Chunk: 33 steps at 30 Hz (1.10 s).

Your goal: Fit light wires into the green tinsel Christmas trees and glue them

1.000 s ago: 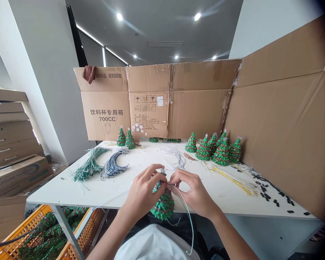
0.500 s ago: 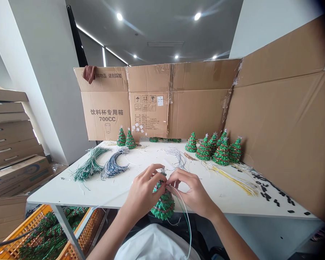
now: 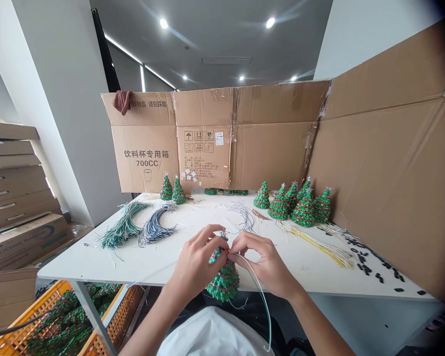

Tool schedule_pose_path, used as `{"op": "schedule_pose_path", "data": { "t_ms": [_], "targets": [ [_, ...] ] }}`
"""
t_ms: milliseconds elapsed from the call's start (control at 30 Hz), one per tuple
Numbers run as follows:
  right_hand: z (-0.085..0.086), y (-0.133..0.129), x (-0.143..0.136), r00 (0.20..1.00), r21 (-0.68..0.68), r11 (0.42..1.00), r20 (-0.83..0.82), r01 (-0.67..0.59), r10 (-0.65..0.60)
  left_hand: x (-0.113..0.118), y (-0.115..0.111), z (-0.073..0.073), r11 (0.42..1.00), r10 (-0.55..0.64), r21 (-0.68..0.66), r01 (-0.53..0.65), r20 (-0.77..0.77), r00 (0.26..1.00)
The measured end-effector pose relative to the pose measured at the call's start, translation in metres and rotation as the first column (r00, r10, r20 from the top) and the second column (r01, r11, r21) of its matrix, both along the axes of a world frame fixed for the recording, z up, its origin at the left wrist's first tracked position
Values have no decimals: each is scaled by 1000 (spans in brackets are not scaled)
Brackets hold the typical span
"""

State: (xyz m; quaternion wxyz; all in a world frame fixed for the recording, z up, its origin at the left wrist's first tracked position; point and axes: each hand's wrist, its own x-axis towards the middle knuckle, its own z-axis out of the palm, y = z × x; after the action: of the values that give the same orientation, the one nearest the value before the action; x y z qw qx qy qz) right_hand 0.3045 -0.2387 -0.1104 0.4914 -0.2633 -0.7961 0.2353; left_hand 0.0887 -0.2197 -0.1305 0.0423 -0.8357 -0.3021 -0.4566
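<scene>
A small green tinsel Christmas tree (image 3: 224,284) with a red garland stands upright at the table's front edge, partly covered by my fingers. My left hand (image 3: 200,254) is closed around its upper left side, thumb and fingertips near the middle of the tree. From the right, my right hand (image 3: 257,254) pinches a white-and-green wire (image 3: 261,289) close to the left fingertips. The wire's loose length arcs down over the right side toward my lap. Exactly where the wire meets the tree is hidden by the fingers.
Finished-looking trees (image 3: 303,210) stand at the back right, two more at back left. Green wires (image 3: 122,227), blue wires (image 3: 155,225) and yellow wires (image 3: 324,244) lie in bundles. Black pieces (image 3: 365,269) are scattered right. Cardboard (image 3: 272,153) walls the table. An orange crate (image 3: 120,316) is below left.
The loose wire has swung to the right, its white and green strands now closer together. Both hands stay nearly in place at the tree, the right fingers shifting slightly.
</scene>
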Motion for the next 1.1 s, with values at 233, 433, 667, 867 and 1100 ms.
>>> {"op": "schedule_pose_path", "data": {
  "t_ms": [233,433,667,867,1100],
  "targets": [
    [-1,1,0,1000,-2,1000,-3,15,-15,0,1,-1,1000,7,-6,-7,-4,1000],
    [-2,1,1,1000,6,1000,9,2,-2,0,0,-1,1000,0,-9,0,6,1000],
    [-4,2,4,998,-6,1000,52,-24,25,0,1,-2,1000,-2,-2,2,2,1000],
    [-3,1,6,997,-22,1000,70,-17,19,0,2,-1,1000,-7,-7,7,-1,1000],
    [-1,0,6,998,-17,999,51,-37,38,0,2,-2,1000,-7,0,7,2,1000]
  ]
}}
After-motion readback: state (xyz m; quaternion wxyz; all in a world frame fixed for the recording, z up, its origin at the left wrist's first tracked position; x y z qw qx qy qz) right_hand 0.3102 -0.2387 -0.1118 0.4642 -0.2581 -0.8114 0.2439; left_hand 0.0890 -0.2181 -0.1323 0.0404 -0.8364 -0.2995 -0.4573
